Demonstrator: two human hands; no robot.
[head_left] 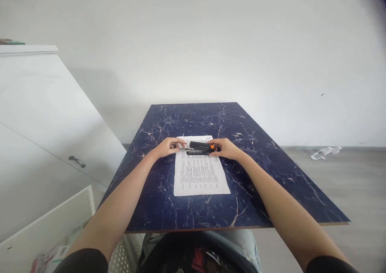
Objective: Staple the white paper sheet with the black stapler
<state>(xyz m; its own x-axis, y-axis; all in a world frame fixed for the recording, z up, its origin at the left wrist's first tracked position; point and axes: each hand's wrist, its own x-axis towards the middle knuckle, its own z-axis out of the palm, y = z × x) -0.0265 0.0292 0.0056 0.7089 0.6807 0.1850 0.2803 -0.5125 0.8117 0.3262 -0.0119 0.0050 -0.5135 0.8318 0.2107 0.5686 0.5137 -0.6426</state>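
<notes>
A black stapler with an orange part lies sideways over the upper half of a printed paper sheet. Its top arm is raised from its base, leaving a gap that faces left. My right hand grips the stapler's right end between thumb and fingers. At the opposite end, my left hand has its fingers curled, pinching a thin metallic piece beside the stapler's mouth. Whether that piece is a row of staples or part of the stapler, I cannot tell.
The papers lie on a dark blue marbled table against a white wall. A white cabinet with a dark handle stands left, above an open drawer. Right of the table, a clear plastic object is on the grey floor.
</notes>
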